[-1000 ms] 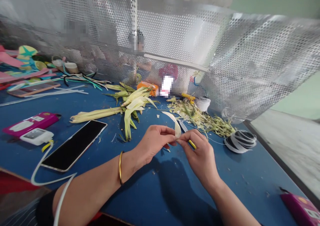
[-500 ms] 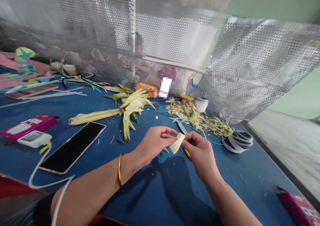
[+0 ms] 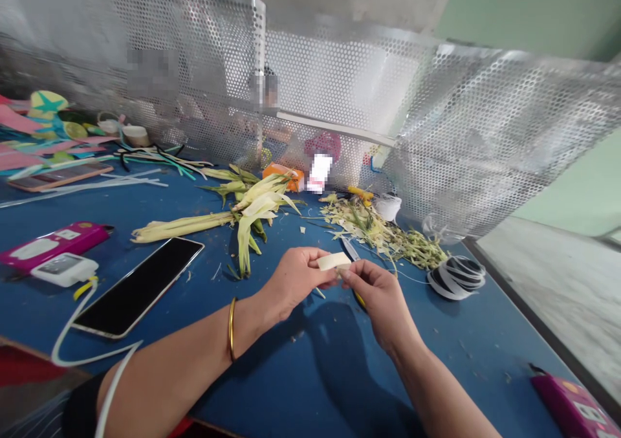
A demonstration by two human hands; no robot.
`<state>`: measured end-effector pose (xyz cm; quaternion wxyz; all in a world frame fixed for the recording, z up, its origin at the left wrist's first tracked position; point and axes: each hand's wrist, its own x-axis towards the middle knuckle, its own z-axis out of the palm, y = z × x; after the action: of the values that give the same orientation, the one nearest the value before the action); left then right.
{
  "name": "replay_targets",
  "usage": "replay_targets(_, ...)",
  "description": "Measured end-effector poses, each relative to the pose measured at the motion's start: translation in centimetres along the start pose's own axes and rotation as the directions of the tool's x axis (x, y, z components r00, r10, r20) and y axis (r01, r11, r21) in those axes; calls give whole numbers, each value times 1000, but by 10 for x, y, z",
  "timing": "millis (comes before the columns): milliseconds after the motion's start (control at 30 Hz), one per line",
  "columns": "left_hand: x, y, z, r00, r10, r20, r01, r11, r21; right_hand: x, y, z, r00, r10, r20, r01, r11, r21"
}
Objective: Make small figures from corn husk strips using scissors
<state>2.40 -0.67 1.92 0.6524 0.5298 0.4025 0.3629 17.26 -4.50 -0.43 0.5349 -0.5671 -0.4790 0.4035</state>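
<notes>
My left hand point(image 3: 295, 276) and my right hand point(image 3: 376, 292) meet above the blue table point(image 3: 320, 373), both pinching a short pale leaf strip point(image 3: 334, 261) folded flat between the fingertips. A gold bangle sits on my left wrist. Under my right hand lies a pair of scissors point(image 3: 353, 257) with a yellow handle, partly hidden. A bundle of pale green palm leaves point(image 3: 228, 215) lies just beyond my left hand.
A heap of leaf trimmings point(image 3: 383, 231) and a coil of white band point(image 3: 456, 275) lie to the right. A black phone point(image 3: 138, 286), a white charger and a pink case point(image 3: 53, 240) lie left. A perforated metal screen point(image 3: 339, 95) bounds the far edge. Another pink case point(image 3: 572, 405) lies near right.
The long curved strip that stood up between my fingers has been folded down into a short flat piece. Both hands stayed close together at the same spot.
</notes>
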Motion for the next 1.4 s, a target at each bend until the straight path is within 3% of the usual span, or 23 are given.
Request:
replay_targets(167, 2, -3, -1, 997, -78, 12, 78, 995, -57, 0, 0, -1, 1000, 0, 3, 0, 1000, -4)
replay_targets(367, 3, -4, -2, 999, 31, 35, -34, 994, 101, 0, -3, -1, 999, 36, 10, -36, 999, -27)
replay_targets(533, 3, -4, -3, 998, 35, 46, -38, 997, 61, 0, -3, -1, 999, 43, 25, -43, 999, 15)
replay_targets(633, 3, -3, -3, 999, -30, 31, 30, 1000, -7, 0, -2, -2, 1000, -11, 14, 11, 1000, -3)
replay_targets(700, 3, -2, -4, 996, -90, 14, 91, 993, -75, 0, -2, -4, 990, -136, -43, 133, 989, -60)
replay_targets(767, 4, -2, -4, 991, -133, 3, 132, 981, -139, -1, -3, -6, 934, -350, -72, 333, 925, -184)
replay_targets(833, 4, -1, -4, 988, -156, 10, 155, 968, -196, -3, -4, -8, 827, -562, -7, 526, 779, -341)
replay_targets(900, 4, -2, -5, 986, -164, 29, 166, 956, -243, -4, -4, -9, 736, -669, 101, 630, 622, -465)
replay_targets(967, 4, -2, -5, 986, -163, 37, 166, 949, -268, -5, -2, -10, 700, -696, 161, 653, 533, -538)
replay_targets(1233, 2, -3, -4, 987, -155, 30, 158, 958, -240, -5, -1, -11, 689, -700, 187, 647, 477, -595)
replay_targets(1400, -1, -1, 0, 999, -51, 0, 50, 978, -202, -6, -5, -8, 751, -646, 140, 585, 552, -593)
